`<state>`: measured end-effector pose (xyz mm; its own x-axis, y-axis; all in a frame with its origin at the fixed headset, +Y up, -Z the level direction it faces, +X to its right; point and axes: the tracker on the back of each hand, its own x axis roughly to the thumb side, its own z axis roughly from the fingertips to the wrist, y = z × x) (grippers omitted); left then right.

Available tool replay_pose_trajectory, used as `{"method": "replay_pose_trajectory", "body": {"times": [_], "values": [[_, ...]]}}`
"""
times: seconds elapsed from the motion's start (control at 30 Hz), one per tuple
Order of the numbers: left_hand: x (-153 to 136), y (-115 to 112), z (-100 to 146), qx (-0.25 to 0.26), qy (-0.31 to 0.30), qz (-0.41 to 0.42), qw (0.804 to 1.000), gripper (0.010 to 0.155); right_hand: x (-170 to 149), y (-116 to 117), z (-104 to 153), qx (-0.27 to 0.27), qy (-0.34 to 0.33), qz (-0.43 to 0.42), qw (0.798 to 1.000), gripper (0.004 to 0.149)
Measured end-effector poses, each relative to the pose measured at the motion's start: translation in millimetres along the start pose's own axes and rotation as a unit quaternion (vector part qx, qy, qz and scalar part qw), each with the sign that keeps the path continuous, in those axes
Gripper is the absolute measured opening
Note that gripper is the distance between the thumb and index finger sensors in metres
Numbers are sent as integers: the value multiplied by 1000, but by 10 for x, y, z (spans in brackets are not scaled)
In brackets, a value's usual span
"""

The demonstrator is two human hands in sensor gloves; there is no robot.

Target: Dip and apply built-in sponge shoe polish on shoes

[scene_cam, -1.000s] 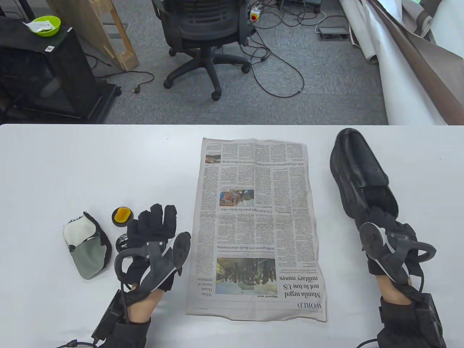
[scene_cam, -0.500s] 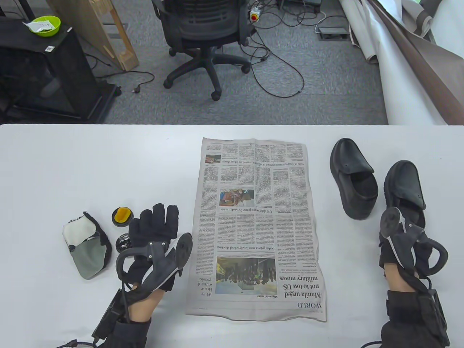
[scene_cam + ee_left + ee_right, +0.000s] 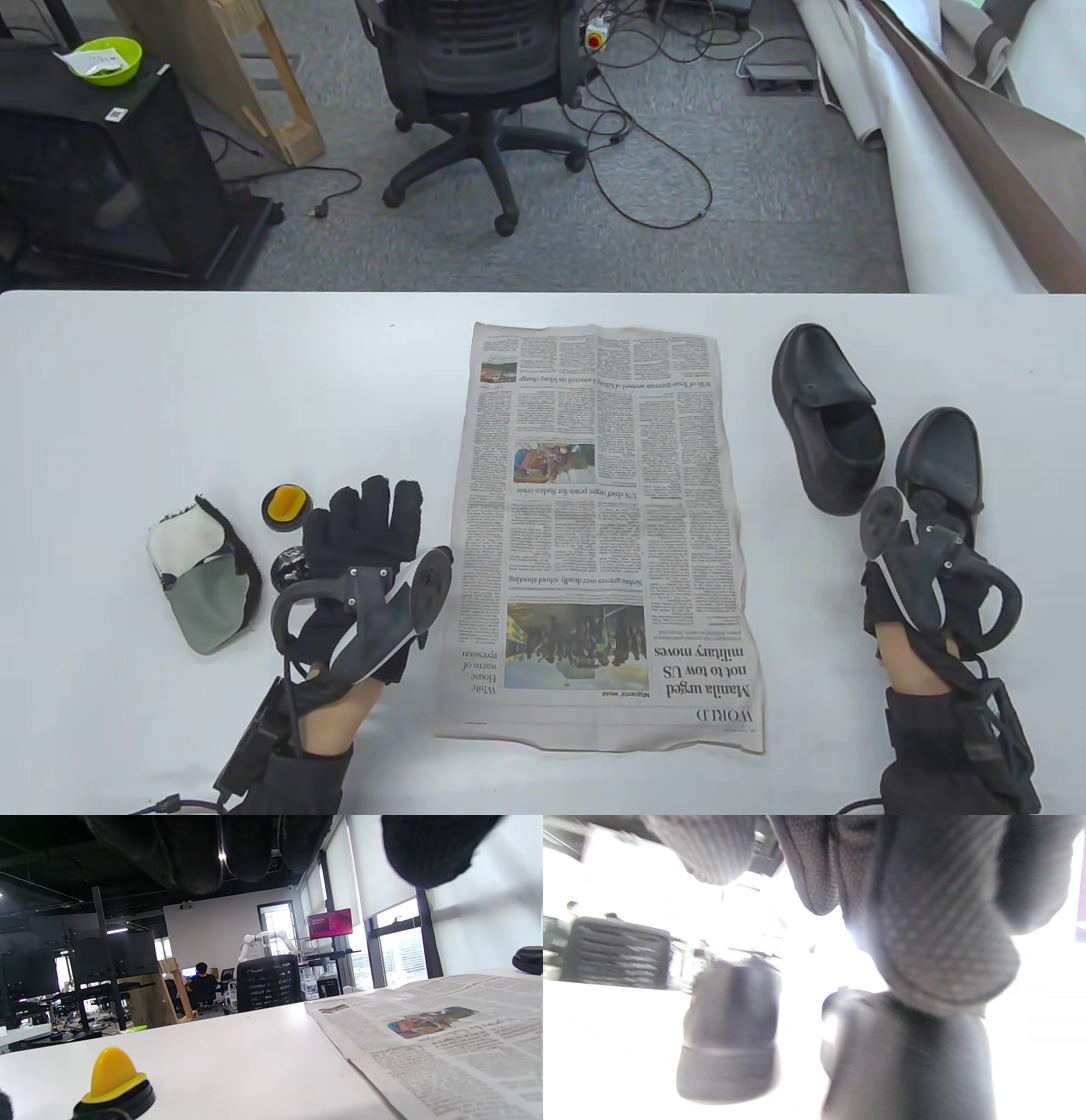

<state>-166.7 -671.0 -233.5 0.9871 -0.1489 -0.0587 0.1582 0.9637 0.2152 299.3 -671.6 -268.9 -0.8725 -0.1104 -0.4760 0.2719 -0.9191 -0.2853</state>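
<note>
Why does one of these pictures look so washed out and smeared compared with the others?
Right wrist view: backlit by bright light behind, so the background is blown out white; the two shoes and the fingers are smeared by blur. Left wrist view: sharp on the newspaper, though the near fingers are dark and out of focus. Table view: evenly lit and crisp, with soft shadows.

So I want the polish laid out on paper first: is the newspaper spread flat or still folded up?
Spread flat. The newspaper lies open as a full page on the table, its print and photos showing, with nothing on it.
</note>
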Motion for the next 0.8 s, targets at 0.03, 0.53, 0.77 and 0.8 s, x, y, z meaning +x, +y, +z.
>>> {"method": "replay_pose_trajectory", "body": {"times": [0.03, 0.53, 0.77, 0.8], "values": [[0, 0, 0, 1, -1, 0, 1000, 80, 47, -38, 36, -6, -13, -11, 1000, 64], [-139, -101, -101, -42, -47, 15, 998, 91, 709, -163, 600, -4, -244, -48, 968, 91], [-178, -187, -127, -87, -25, 21, 996, 90, 769, -108, 638, -2, -262, -32, 965, 91], [-177, -185, -127, -84, -27, 15, 996, 90, 769, -107, 639, -3, -263, -28, 964, 91]]}}
